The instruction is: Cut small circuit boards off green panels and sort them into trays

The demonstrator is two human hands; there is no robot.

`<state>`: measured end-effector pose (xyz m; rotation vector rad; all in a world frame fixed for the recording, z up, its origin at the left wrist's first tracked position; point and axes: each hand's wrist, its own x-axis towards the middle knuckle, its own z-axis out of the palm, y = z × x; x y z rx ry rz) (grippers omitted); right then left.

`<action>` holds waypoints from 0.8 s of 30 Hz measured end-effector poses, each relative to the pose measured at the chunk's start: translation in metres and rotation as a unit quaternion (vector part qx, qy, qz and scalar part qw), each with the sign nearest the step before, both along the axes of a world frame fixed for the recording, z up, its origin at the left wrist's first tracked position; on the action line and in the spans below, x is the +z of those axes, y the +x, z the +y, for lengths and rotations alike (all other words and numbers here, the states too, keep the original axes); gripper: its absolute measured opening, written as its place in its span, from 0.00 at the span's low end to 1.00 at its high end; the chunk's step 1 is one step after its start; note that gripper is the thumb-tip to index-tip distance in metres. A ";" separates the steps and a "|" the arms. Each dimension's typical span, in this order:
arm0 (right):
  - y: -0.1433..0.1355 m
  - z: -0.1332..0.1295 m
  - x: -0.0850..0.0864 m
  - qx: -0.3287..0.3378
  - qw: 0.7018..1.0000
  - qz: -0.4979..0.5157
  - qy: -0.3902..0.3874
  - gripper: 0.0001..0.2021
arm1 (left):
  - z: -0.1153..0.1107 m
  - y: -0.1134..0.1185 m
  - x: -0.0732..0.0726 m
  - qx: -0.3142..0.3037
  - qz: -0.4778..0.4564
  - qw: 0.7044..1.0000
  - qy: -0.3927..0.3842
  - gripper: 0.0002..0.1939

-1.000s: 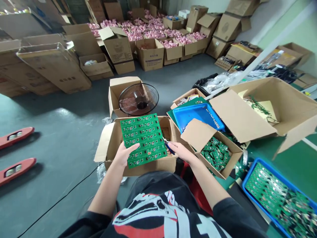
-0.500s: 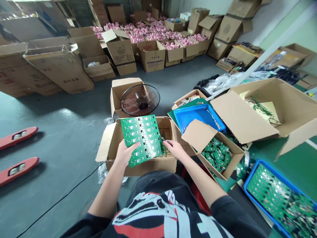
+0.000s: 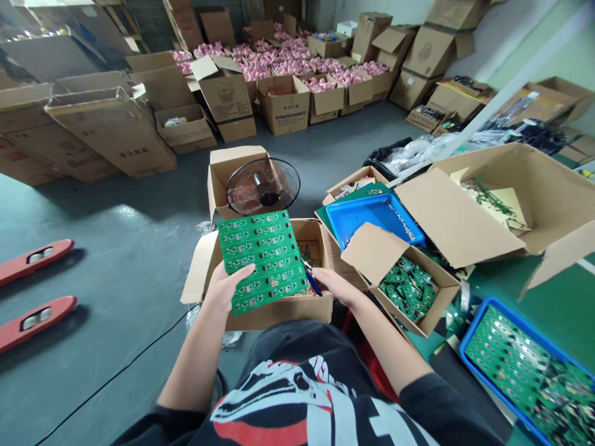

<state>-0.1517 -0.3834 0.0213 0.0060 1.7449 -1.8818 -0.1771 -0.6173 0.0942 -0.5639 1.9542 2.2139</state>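
A green circuit board panel [image 3: 263, 254] with rows of small parts is held tilted over an open cardboard box [image 3: 279, 313]. My left hand [image 3: 226, 286] grips its left side, thumb on top. My right hand [image 3: 335, 285] is closed on blue-handled cutters [image 3: 313, 280], whose jaws are at the panel's right edge. Green scraps lie inside the box below. Right of my right hand, a smaller carton holds many green board pieces [image 3: 409, 288].
A fan [image 3: 263, 184] stands just beyond the box. To the right are an empty-looking blue tray [image 3: 372, 217], a large open carton [image 3: 553, 192] and a blue tray of boards [image 3: 478, 310]. Red objects [image 3: 37, 257] stand at the left; a black cable [image 3: 125, 367] crosses the floor.
The panel has shifted slightly left and its glare has gone. My right hand has turned and moved slightly right and down, so the cutters' blue handles now show.
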 end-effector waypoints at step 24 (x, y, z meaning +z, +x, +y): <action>0.011 0.000 0.012 -0.019 0.953 0.118 0.278 0.22 | 0.003 0.003 -0.001 0.039 0.091 0.990 -0.098 0.25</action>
